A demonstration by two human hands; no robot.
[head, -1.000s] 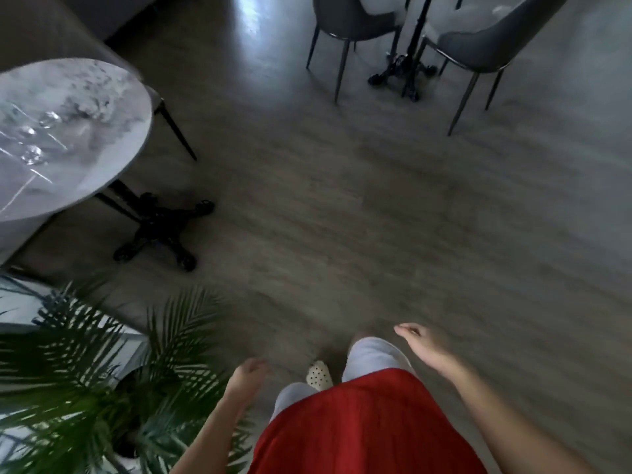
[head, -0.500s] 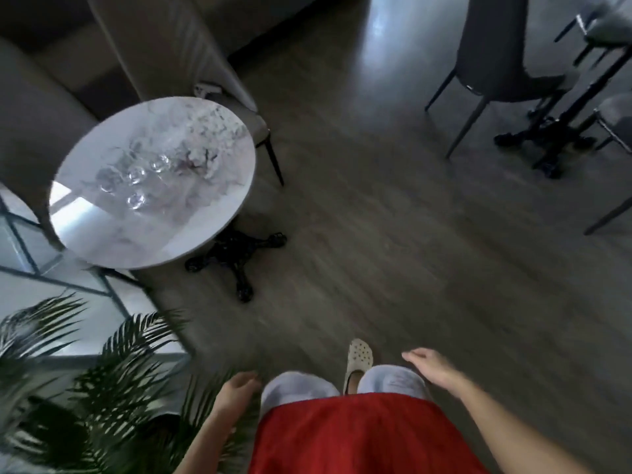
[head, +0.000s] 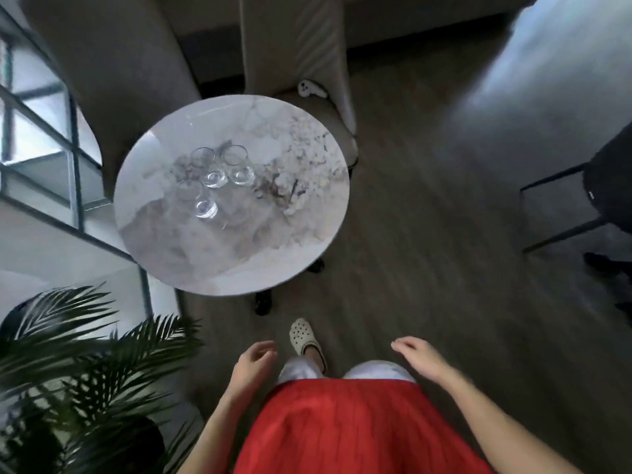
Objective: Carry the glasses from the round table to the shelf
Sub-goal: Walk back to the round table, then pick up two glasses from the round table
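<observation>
Three clear glasses stand close together on the round marble table (head: 260,254): one at the near left (head: 200,201), one in the middle (head: 209,169), one at the right (head: 237,165). The table lies ahead and to the left of me. My left hand (head: 253,366) hangs low beside my red top, fingers loosely curled and holding nothing. My right hand (head: 419,357) hangs on the other side, fingers apart and empty. Both hands are well short of the table. No shelf shows clearly.
Beige chairs (head: 297,46) stand behind the table, with a white controller (head: 309,88) on one seat. A palm plant (head: 82,364) fills the lower left by a glass partition (head: 44,138). A dark chair (head: 605,186) is at the right. The floor is wood.
The view has swung left and closer, so the round table has moved from the left edge to the middle ahead. Both hands stay low and empty.
</observation>
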